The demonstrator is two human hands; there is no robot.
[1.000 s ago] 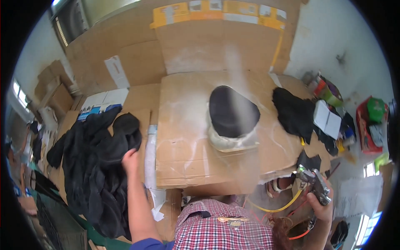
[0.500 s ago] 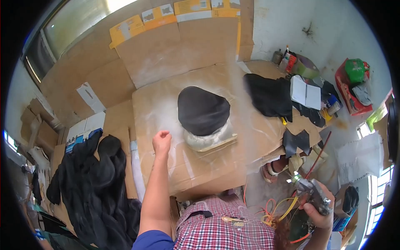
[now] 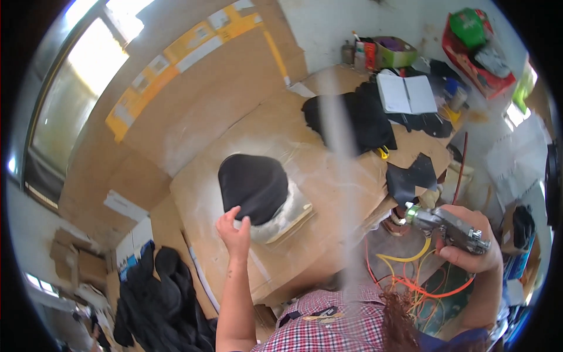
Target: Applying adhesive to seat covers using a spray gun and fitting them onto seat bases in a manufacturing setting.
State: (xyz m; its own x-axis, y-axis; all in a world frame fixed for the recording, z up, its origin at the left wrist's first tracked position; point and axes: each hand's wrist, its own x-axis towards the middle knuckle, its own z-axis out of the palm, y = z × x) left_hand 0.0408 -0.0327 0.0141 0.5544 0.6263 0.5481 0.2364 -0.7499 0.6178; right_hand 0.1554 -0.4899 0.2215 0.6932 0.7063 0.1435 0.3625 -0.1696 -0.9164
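Observation:
A rounded black piece of sheet material (image 3: 253,186) lies over a white-coated block (image 3: 290,218) on the cardboard-covered table. My left hand (image 3: 236,234) is at the piece's near edge, thumb and fingers apart; whether the fingertips touch it I cannot tell. Off to the right, my right hand (image 3: 478,232) is wrapped round a metal spray gun (image 3: 443,226), its green-ringed nozzle facing left. A pale blurred vertical streak crosses the view between my hands.
More black pieces (image 3: 352,120) lie at the back right beside an open notebook (image 3: 407,94) and a yellow cutter (image 3: 382,152). A black heap (image 3: 158,305) lies at left. Orange and yellow hoses (image 3: 422,287) tangle below the spray gun. Cardboard panels (image 3: 217,88) stand behind the table.
My left hand has moved to the black piece's edge, its curled fingers now spread. My right hand has raised the spray gun slightly. The whole view has turned, tilting the table.

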